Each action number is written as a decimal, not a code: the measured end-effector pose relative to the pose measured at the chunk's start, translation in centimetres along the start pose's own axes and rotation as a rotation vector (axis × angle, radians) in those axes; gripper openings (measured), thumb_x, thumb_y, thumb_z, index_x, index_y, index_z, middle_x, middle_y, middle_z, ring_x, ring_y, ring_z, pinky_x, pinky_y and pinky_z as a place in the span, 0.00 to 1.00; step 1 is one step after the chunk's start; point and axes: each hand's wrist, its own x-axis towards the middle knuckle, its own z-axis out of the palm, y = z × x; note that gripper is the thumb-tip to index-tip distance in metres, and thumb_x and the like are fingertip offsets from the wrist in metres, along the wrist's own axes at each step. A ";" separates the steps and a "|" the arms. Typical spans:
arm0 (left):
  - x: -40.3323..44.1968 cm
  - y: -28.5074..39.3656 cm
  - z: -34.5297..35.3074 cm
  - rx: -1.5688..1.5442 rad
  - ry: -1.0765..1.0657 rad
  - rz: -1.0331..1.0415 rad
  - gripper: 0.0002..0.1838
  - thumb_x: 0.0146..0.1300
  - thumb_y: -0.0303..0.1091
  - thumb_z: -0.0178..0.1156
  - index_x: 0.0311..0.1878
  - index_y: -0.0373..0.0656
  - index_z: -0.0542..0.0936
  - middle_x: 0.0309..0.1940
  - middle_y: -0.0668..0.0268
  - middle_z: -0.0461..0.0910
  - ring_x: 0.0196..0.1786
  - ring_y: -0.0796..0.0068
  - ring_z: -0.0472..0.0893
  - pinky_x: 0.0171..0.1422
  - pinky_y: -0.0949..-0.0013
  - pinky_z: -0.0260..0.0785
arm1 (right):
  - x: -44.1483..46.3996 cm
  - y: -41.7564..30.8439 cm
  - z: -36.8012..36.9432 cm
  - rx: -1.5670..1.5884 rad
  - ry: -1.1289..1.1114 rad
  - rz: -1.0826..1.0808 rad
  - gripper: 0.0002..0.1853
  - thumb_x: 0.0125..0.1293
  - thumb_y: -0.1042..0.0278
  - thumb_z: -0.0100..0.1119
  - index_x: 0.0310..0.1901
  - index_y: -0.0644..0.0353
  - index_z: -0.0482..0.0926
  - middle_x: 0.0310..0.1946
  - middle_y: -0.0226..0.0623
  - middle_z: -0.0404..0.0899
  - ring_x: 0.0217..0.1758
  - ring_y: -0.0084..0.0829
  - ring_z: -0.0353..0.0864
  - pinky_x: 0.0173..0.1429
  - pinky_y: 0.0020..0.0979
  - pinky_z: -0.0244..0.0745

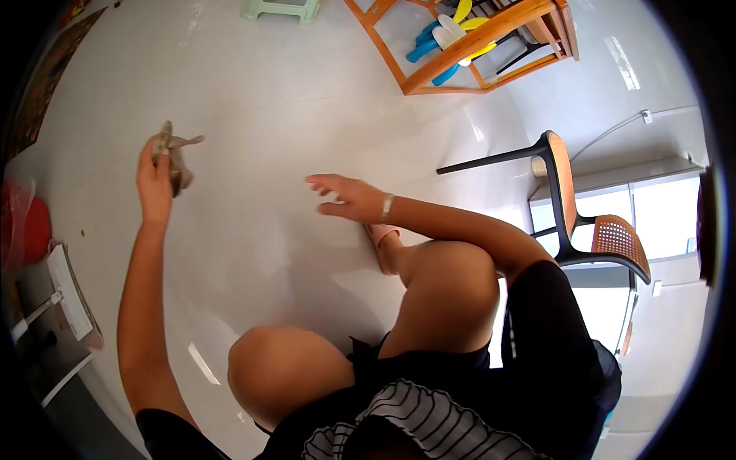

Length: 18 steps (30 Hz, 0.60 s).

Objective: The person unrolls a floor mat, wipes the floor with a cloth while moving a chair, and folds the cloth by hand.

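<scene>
Well, I look down on a glossy, pale floor [261, 146], with a green stool [282, 8] at the far edge of view and a black-framed chair [565, 184] to the right. Over the floor, the left hand [156, 180] grips a grey-brown object [178, 167] I can't identify; the right hand [349, 201] hovers open, fingers loosely bent.

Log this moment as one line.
left hand: holds crumpled grey-brown item | right hand: open, nothing visible in it | pale floor: below both hands
</scene>
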 end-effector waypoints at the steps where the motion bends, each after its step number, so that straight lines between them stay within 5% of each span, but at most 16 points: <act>1: -0.6 0.1 1.9 -0.079 -0.021 -0.025 0.19 0.71 0.29 0.49 0.63 0.38 0.70 0.56 0.55 0.75 0.57 0.64 0.75 0.63 0.66 0.65 | 1.3 0.0 0.8 0.055 -0.013 -0.071 0.34 0.67 0.56 0.59 0.71 0.53 0.59 0.64 0.45 0.68 0.64 0.38 0.71 0.65 0.37 0.69; 4: -3.6 5.0 7.1 -0.053 -0.181 0.044 0.20 0.71 0.29 0.50 0.64 0.38 0.70 0.58 0.55 0.73 0.58 0.61 0.74 0.64 0.65 0.65 | 4.7 -0.8 1.3 0.184 -0.074 -0.070 0.37 0.69 0.45 0.54 0.73 0.53 0.54 0.68 0.42 0.63 0.66 0.38 0.69 0.66 0.39 0.69; 6: -4.8 7.5 10.3 -0.069 -0.323 0.059 0.23 0.69 0.28 0.52 0.66 0.40 0.67 0.64 0.54 0.67 0.64 0.56 0.70 0.67 0.62 0.64 | 6.3 -0.7 1.5 0.788 -0.100 0.112 0.37 0.69 0.37 0.47 0.71 0.53 0.56 0.68 0.39 0.62 0.66 0.37 0.67 0.67 0.40 0.68; 9: -5.5 9.9 14.8 0.077 -0.423 0.062 0.30 0.66 0.23 0.53 0.71 0.42 0.59 0.68 0.55 0.62 0.68 0.58 0.65 0.70 0.60 0.61 | 8.3 -0.1 0.1 1.266 -0.173 0.138 0.34 0.70 0.35 0.43 0.68 0.51 0.60 0.67 0.37 0.60 0.66 0.36 0.66 0.65 0.42 0.69; 13: -5.9 10.2 19.9 0.097 -0.479 0.117 0.40 0.62 0.22 0.58 0.75 0.44 0.50 0.70 0.53 0.56 0.71 0.55 0.61 0.72 0.57 0.60 | 10.7 4.0 -1.5 1.582 0.003 0.130 0.26 0.71 0.40 0.48 0.59 0.53 0.70 0.51 0.31 0.73 0.54 0.29 0.74 0.59 0.36 0.72; 14: -5.6 10.7 20.7 0.084 -0.537 0.059 0.43 0.61 0.21 0.59 0.75 0.43 0.48 0.71 0.52 0.55 0.71 0.54 0.60 0.73 0.56 0.59 | 10.8 5.3 -2.4 1.564 0.004 0.139 0.20 0.72 0.48 0.49 0.54 0.54 0.74 0.45 0.31 0.76 0.48 0.29 0.76 0.56 0.34 0.73; 18: -4.5 9.2 24.0 0.154 -0.552 0.151 0.42 0.61 0.25 0.61 0.74 0.38 0.49 0.73 0.49 0.52 0.74 0.52 0.57 0.74 0.56 0.56 | 13.7 12.4 -3.8 1.539 0.179 0.111 0.15 0.68 0.60 0.51 0.51 0.57 0.76 0.45 0.32 0.78 0.49 0.27 0.77 0.53 0.32 0.75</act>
